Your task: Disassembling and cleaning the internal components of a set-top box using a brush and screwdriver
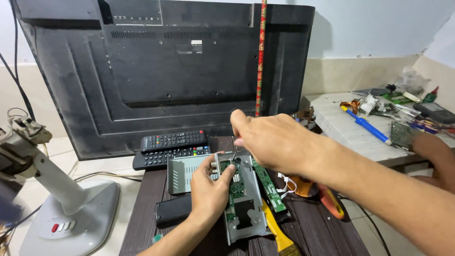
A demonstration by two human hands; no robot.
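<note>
1. The right hand (275,140) is closed around a small screwdriver (235,150); only its thin shaft shows below the fist, with the tip down on the far end of the green circuit board (235,187).
2. The left hand (208,192) is clamped on the left edge of the grey metal chassis (249,211), thumb lying over the board, pinning it to the dark wooden table (142,223).
3. To do this well, I judge the shaft should stand upright in the screw, with steady downward pressure, and the left thumb should stay off the components.
4. Just right of the chassis lie a narrow green board strip (269,186) and a yellow-handled brush (277,232).
5. Farther off, two remote controls (173,147) lie before the black television back (166,71).
</note>
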